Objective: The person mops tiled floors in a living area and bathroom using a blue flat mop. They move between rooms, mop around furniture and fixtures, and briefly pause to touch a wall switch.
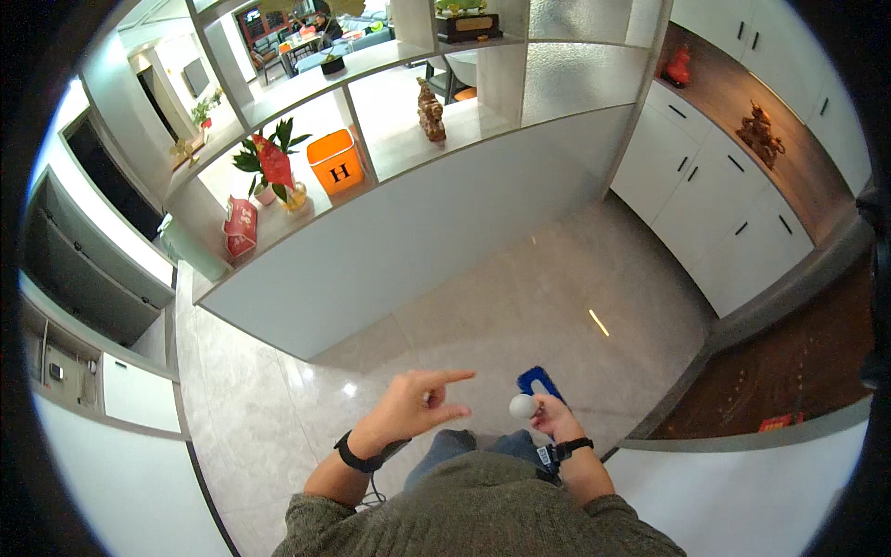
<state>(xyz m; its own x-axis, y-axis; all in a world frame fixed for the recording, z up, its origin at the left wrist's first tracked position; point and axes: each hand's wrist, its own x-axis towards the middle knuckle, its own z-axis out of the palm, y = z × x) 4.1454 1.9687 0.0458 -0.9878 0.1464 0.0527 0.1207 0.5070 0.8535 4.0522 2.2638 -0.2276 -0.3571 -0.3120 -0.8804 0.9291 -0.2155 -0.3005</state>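
1. Left hand at 6 o'clock, low centre: empty, half open, index finger and thumb stretched toward 3 o'clock, other fingers curled.
2. Right hand just beside it at 3 o'clock: closed around a small white ball, over a blue flat object.
3. At 10 o'clock on the shelf: orange box with a dark letter; red packet below left.

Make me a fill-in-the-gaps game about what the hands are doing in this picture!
1. The right hand holds a small round ball coloured ____.
2. The left hand is empty, its index finger pointing toward the person's ____.
3. Each wrist wears a band coloured ____.
4. The square box on the pale shelf unit is coloured ____.

Missing words: white; right; black; orange.
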